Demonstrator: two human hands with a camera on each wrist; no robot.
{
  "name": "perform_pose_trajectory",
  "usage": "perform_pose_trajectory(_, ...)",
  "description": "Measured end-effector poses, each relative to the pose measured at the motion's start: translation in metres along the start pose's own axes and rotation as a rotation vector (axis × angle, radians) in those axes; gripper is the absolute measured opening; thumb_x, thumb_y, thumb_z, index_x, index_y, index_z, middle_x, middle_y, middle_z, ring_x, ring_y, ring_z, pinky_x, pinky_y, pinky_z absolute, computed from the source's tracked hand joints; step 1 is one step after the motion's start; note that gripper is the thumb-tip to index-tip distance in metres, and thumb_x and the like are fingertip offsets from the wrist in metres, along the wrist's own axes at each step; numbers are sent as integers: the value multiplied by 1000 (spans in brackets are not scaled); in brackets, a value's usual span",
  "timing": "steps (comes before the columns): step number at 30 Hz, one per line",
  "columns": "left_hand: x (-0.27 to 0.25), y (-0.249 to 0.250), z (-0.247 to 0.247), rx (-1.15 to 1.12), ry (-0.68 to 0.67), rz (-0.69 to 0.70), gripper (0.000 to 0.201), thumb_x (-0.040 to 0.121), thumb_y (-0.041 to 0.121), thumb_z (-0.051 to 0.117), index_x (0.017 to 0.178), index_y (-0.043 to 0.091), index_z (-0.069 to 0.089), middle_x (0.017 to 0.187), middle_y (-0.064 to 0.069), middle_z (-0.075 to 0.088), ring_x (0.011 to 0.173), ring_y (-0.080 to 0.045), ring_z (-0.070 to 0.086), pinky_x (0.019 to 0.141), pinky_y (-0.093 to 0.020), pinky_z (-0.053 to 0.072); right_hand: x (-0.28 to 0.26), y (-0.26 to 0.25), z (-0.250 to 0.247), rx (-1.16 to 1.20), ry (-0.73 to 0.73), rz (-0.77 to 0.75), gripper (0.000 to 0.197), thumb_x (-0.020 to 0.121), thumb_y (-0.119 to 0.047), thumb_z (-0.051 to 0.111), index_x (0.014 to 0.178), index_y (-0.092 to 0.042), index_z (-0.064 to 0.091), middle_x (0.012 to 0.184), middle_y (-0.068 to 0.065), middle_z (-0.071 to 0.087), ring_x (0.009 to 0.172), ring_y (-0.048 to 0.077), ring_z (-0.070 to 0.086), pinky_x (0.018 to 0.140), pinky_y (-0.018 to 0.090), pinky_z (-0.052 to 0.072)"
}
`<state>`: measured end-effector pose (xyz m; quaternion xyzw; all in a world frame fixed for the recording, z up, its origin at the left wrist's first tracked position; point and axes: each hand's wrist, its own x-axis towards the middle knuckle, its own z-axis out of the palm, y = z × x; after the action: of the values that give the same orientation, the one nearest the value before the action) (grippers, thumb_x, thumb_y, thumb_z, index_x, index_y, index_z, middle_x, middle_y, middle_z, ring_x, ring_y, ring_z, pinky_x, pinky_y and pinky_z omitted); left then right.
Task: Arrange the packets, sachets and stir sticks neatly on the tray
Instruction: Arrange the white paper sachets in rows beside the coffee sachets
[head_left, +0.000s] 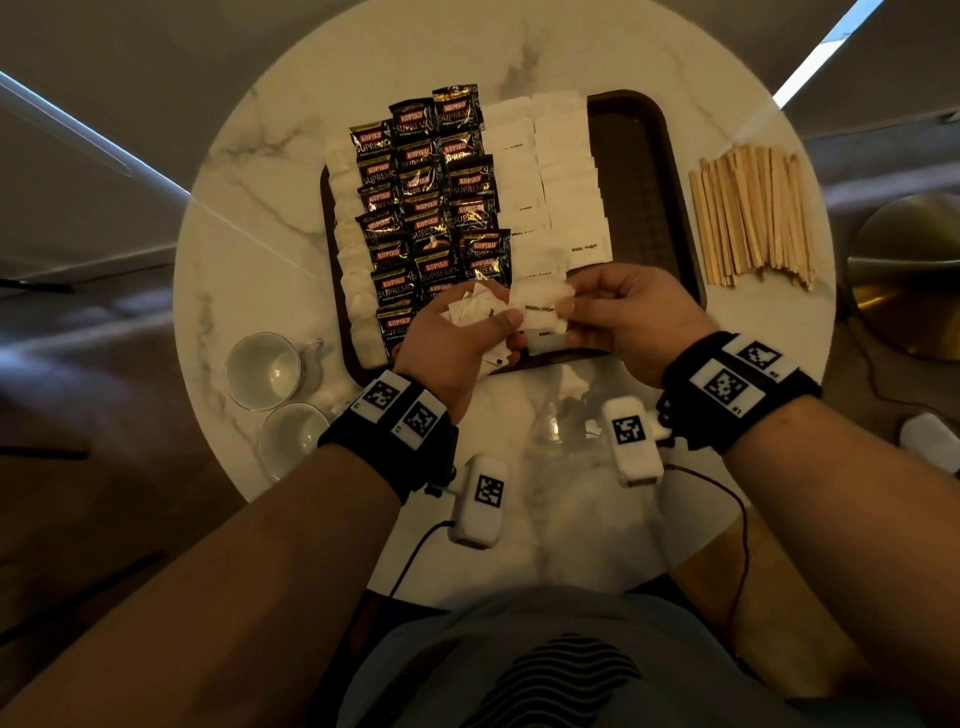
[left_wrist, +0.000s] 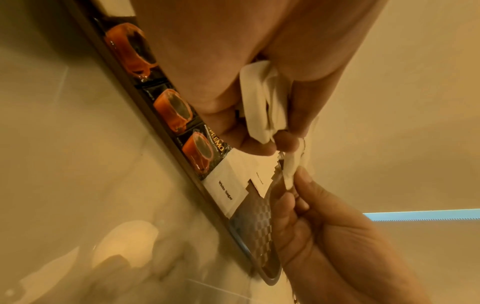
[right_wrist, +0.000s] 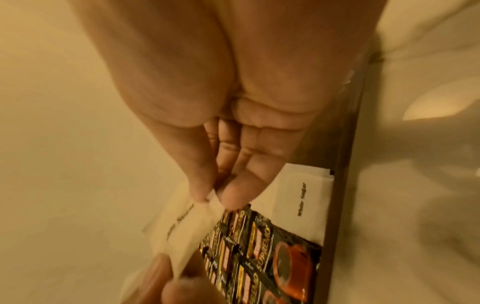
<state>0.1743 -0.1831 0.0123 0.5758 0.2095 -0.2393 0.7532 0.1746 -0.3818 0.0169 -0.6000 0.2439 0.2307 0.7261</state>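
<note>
Left hand fingers curled, right hand thumb-forefinger pinching

The left hand grips bunched white sachets; the right hand pinches one.

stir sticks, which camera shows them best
The head view: the stir sticks lie in a loose bundle on the table, right of the tray. Neither wrist view shows them at all.

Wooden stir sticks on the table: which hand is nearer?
Right. The right hand is over the brown tray's near edge, beside the wooden stir sticks; the left hand is further left, across the tray.
</note>
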Motion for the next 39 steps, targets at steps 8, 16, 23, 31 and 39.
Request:
perform_pose_trajectory(8, 0, 1, -15, -44, 101, -165, 14, 97, 2, 56, 103, 11, 65, 84, -11, 70, 67, -22, 64, 67, -37, 56, 38, -5, -45, -389, 425, -64, 18, 96, -18, 74, 114, -20, 74, 107, -1, 75, 93, 13, 75, 81, 33, 65)
perform_pose_trajectory(16, -6, 2, -23, -136, 117, -291, 30, 98, 9, 39, 113, 7, 65, 95, -13, 74, 76, -26, 71, 69, -39, 61, 64, -9, -45, -688, 412, -151, 15, 94, -21, 76, 108, -25, 74, 98, -3, 73, 88, 12, 71, 66, 19, 53)
perform_pose_trajectory(23, -6, -5, -28, -130, 145, -267, 25, 102, 1, 48, 118, 14, 61, 103, -15, 77, 89, -34, 77, 72, -48, 63, 72, 2, -42, -721, 510, -182, 18, 88, -25, 81, 103, -28, 71, 91, -5, 74, 85, 15, 72, 85, 37, 61)
perform_pose_trajectory(31, -4, -6, -22, -62, 128, -171, 26, 91, -8, 68, 107, 12, 65, 102, -13, 76, 90, -32, 76, 74, -50, 63, 57, -5, -34, -703, 561, -197, 24, 90, -30, 79, 111, -28, 68, 97, -7, 70, 86, 8, 66, 88, 36, 60)
perform_pose_trajectory(39, -2, 2, -10, 241, 59, -20, 32, 74, 0, 88, 96, 15, 69, 89, -9, 77, 83, -30, 76, 69, -49, 64, 3, -19, 9, -541, -123, -58, 15, 92, -22, 78, 103, -12, 78, 90, 9, 79, 71, 9, 72, 69, 24, 62)
